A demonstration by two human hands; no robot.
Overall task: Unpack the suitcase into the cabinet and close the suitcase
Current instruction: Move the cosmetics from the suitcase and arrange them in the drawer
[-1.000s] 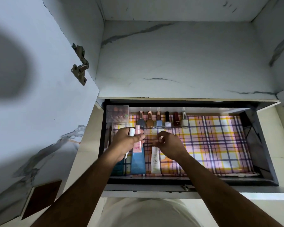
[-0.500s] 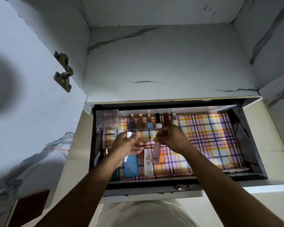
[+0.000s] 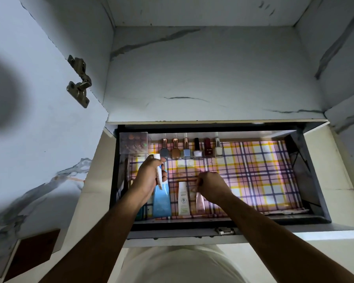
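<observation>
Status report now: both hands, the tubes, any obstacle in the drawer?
Left hand grips white tube. Right hand pinches pink tube, laying it beside cream tube. Nothing blocks the drawer.

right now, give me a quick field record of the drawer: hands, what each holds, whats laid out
left hand: grips a white tube, above the blue tube
right hand: fingers curled at the top of a pink tube on the liner
laid flat: blue tube, white tube with green print, pink tube, side by side
back row: six nail polish bottles
back left corner: clear box
drawer: open, plaid liner
</observation>
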